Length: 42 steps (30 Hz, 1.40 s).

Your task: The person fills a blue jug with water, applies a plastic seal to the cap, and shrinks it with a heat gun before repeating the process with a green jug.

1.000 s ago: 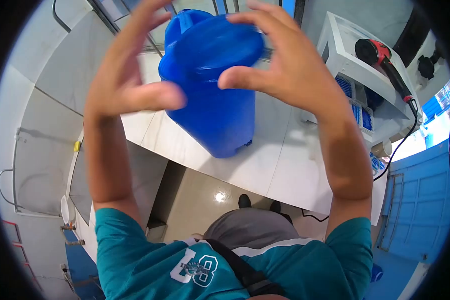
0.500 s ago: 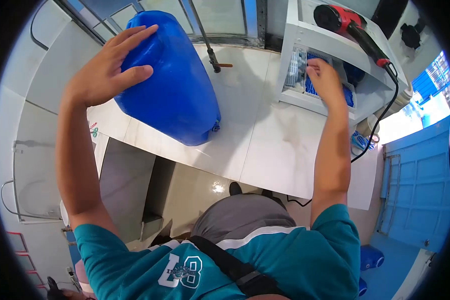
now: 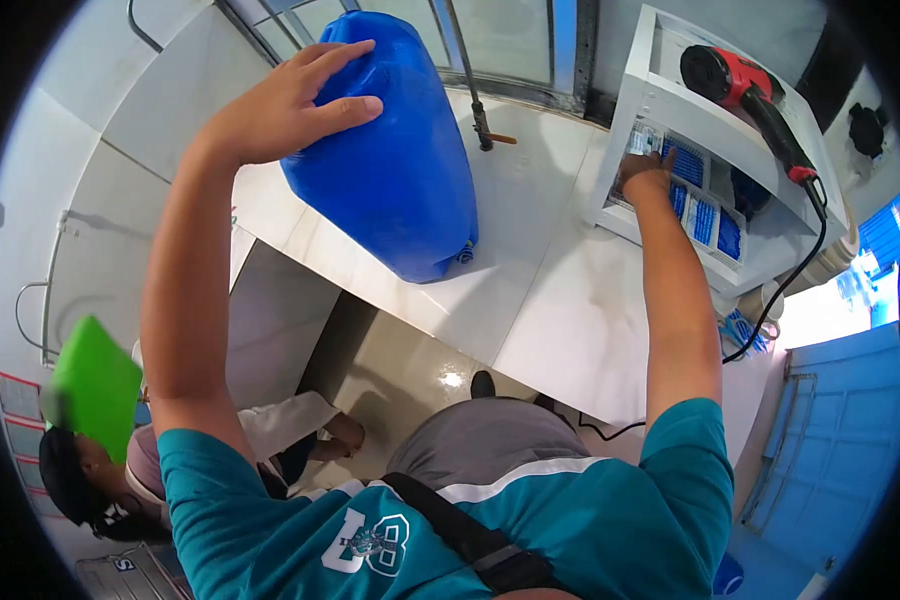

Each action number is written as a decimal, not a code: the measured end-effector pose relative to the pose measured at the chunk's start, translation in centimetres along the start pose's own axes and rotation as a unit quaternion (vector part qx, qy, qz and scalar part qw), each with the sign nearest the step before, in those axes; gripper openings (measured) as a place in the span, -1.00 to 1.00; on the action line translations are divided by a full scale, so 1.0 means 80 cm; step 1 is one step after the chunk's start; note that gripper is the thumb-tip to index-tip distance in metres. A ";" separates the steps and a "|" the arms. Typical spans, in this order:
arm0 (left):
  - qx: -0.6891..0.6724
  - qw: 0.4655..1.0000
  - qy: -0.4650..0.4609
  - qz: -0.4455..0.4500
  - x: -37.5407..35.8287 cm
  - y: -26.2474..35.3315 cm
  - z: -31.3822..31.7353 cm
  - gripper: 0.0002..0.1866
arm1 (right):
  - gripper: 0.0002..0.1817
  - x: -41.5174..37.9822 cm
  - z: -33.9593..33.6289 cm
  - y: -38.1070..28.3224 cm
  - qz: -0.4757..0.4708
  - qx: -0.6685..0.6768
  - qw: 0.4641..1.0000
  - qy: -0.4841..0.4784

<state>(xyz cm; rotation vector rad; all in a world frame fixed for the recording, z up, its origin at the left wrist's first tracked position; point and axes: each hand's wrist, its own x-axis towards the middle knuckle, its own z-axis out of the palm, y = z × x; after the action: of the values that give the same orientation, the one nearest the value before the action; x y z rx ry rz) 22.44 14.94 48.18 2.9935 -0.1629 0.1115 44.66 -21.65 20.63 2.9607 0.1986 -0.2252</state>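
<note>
blue container (image 3: 410, 180) near the table (image 3: 560, 300)'s front edge; long axis looks upright, dark fitting (image 3: 465, 252) at its foot facing the right edge. left hand (image 3: 280, 110) spread wide on its upper part. right hand (image 3: 648, 176) inside white rack (image 3: 705, 122), by blue-patterned packs (image 3: 704, 221); cannot tell whether holding.

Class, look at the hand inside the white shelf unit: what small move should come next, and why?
Probably the right hand should take one small item and lift it out of the white shelf unit: it is inside, close beside the blue-patterned packs, while the left hand rests against the blue container. Whether the right fingers already hold something is unclear.
</note>
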 end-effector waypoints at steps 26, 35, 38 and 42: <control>-0.335 0.882 0.150 0.295 -0.031 0.112 0.169 -0.49 | -0.73 -0.222 -0.079 0.018 -0.150 0.587 0.760 0.234; -0.471 0.855 -0.033 0.214 -0.018 0.131 0.178 -0.60 | -0.70 -0.288 -0.148 -0.020 -0.308 0.705 0.638 -0.006; -0.477 0.861 -0.016 0.174 -0.026 0.122 0.170 -0.68 | -0.75 -0.291 -0.164 -0.019 -0.340 0.658 0.669 -0.067; -0.356 0.912 0.061 0.193 -0.043 0.105 0.145 -0.76 | -0.77 -0.286 -0.182 -0.025 -0.393 0.610 0.682 -0.091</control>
<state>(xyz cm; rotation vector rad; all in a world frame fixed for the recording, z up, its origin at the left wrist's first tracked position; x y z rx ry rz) 18.88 5.39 37.62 2.1859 -0.6290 0.2224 23.98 -19.89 38.20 3.6869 2.0257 -1.1418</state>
